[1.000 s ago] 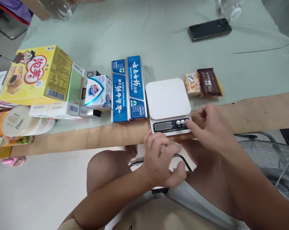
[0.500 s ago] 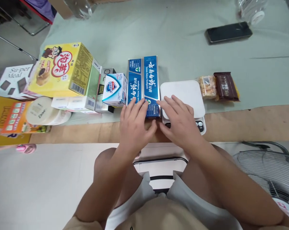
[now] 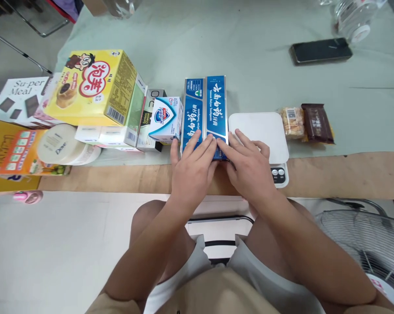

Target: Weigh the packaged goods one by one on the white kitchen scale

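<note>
One fan (image 3: 363, 235) stands at the near right, below the bare wooden edge of the bench (image 3: 347, 174). Over that edge reach the left hand (image 3: 190, 174) and right hand (image 3: 252, 170), fingers mostly straight, slightly parted and clenched on nothing. The left fingertips lie over the near ends of two toothpaste boxes (image 3: 215, 104), side by side at mid-bench; the right index tip touches the right-hand box, its other fingers over the one scale (image 3: 269, 131), hiding its display. Contact there I cannot tell. One tub (image 3: 59, 146) sits left; one soap box (image 3: 166, 120) is just beside the toothpaste. Two snack packs (image 3: 317, 123) lie right of the scale. Farther off are one yellow box (image 3: 89, 87), then one phone (image 3: 321, 51) near a clear bottle (image 3: 357, 22).
</note>
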`<control>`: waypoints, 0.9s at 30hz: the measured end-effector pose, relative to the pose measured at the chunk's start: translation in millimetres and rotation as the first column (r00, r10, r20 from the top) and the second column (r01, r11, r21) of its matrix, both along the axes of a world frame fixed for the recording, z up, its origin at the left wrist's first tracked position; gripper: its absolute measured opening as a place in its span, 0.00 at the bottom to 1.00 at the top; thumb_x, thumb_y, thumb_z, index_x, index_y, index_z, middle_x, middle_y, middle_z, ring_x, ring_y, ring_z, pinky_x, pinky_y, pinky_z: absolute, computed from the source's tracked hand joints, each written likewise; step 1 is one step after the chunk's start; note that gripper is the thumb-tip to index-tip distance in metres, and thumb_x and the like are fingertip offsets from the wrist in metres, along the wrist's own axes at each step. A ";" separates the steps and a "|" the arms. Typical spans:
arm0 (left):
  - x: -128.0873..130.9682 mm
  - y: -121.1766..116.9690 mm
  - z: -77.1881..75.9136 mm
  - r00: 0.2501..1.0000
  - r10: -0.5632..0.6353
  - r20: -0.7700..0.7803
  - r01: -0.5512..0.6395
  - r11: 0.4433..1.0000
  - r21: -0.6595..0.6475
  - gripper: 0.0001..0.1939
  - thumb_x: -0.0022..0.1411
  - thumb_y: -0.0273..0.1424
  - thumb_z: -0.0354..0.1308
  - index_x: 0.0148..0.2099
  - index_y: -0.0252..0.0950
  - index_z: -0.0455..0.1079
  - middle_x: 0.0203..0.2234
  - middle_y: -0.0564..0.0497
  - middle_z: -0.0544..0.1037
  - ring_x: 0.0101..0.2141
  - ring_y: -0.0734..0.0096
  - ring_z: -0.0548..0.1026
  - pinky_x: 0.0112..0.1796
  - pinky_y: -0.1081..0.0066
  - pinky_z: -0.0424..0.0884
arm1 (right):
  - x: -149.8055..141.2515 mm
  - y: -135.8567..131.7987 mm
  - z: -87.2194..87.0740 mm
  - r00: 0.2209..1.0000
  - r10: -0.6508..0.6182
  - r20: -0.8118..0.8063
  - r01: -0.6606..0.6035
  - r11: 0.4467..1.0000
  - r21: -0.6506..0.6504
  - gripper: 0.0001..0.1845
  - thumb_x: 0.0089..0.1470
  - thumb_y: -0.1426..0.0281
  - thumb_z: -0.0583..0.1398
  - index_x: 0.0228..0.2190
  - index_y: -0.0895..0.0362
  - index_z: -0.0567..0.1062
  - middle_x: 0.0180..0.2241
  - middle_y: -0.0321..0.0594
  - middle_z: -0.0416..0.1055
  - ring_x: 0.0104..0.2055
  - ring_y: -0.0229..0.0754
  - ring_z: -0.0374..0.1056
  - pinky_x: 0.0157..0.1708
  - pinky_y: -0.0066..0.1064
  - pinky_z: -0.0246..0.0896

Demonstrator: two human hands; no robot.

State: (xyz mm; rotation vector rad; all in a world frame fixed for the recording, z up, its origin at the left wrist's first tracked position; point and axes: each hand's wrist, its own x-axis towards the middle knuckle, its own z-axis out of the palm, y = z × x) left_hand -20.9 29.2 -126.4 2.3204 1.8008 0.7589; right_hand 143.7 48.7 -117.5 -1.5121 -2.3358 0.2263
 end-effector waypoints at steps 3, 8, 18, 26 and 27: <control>0.6 -0.2 -0.3 0.998 0.046 -0.030 -0.045 0.999 0.028 0.21 0.73 0.35 0.57 0.65 0.43 0.74 0.64 0.39 0.75 0.68 0.40 0.69 0.68 0.32 0.54 | 1.3 -0.3 -0.7 1.000 0.005 -0.001 -0.005 1.000 0.005 0.25 0.70 0.73 0.50 0.62 0.50 0.74 0.66 0.47 0.72 0.72 0.54 0.63 0.61 0.50 0.55; -0.2 0.0 -1.5 0.999 0.048 -0.025 -0.046 0.996 0.076 0.21 0.75 0.39 0.54 0.66 0.44 0.73 0.63 0.39 0.77 0.67 0.44 0.70 0.69 0.36 0.55 | 2.0 -0.9 -0.6 0.999 0.000 -0.045 0.001 0.999 0.041 0.23 0.72 0.69 0.51 0.62 0.52 0.74 0.66 0.48 0.71 0.71 0.52 0.65 0.62 0.48 0.57; 1.0 0.9 -2.8 0.998 0.013 0.058 -0.028 0.964 0.266 0.19 0.76 0.40 0.54 0.63 0.43 0.75 0.61 0.42 0.79 0.64 0.53 0.75 0.68 0.49 0.61 | 10.7 -0.3 4.1 0.977 0.095 -0.190 -0.074 0.991 0.114 0.23 0.72 0.70 0.50 0.60 0.56 0.76 0.66 0.50 0.68 0.62 0.46 0.75 0.58 0.42 0.71; 28.1 -8.7 1.6 0.955 -0.191 0.225 0.079 0.900 0.430 0.18 0.70 0.34 0.65 0.60 0.37 0.77 0.62 0.36 0.77 0.53 0.57 0.84 0.52 0.65 0.83 | 51.0 -21.4 14.7 0.976 0.075 -0.204 -0.030 0.977 0.212 0.21 0.69 0.69 0.55 0.59 0.50 0.78 0.64 0.48 0.71 0.58 0.52 0.78 0.55 0.49 0.75; 33.0 -9.8 0.3 0.951 -0.204 0.232 0.087 0.897 0.433 0.18 0.69 0.34 0.65 0.59 0.36 0.78 0.61 0.36 0.78 0.51 0.58 0.85 0.50 0.66 0.84 | 57.7 -24.1 13.2 0.976 0.081 -0.200 -0.035 0.974 0.225 0.21 0.68 0.70 0.56 0.59 0.51 0.77 0.64 0.49 0.72 0.57 0.52 0.79 0.54 0.49 0.76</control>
